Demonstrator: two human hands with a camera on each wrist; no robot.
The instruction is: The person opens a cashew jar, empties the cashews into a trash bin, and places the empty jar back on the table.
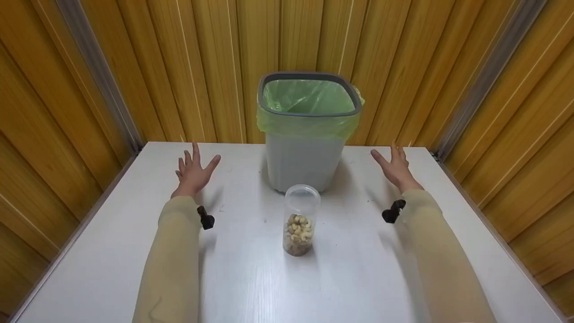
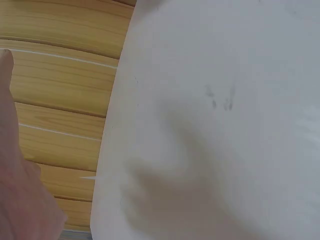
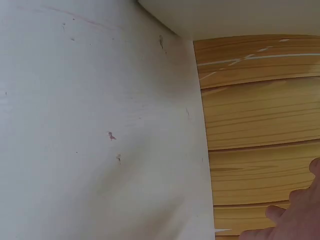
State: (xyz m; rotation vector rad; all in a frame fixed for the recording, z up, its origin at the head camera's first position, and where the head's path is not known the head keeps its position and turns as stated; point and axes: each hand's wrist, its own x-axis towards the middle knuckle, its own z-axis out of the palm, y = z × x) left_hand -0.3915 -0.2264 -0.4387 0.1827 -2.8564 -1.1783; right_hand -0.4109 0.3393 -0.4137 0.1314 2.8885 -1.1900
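In the head view a clear plastic jar (image 1: 299, 231) stands upright near the middle of the white table, its lower part filled with cashew nuts (image 1: 298, 234). Behind it is a grey-white trash bin (image 1: 305, 161) lined with a yellow-green bag (image 1: 309, 128). My left hand (image 1: 193, 174) hovers over the table left of the bin, fingers spread and holding nothing. On the other side, my right hand (image 1: 395, 168) is likewise spread and touches nothing. Each wrist view shows only part of its hand at the edge, with shadows on the tabletop.
The white table (image 1: 242, 278) ends at a wall of yellow wood-look panels (image 1: 215, 76). Similar panels rise at both sides, with grey posts (image 1: 101, 67) in the corners. A small black device (image 1: 206, 218) sits at the left wrist, another (image 1: 394, 211) at the right.
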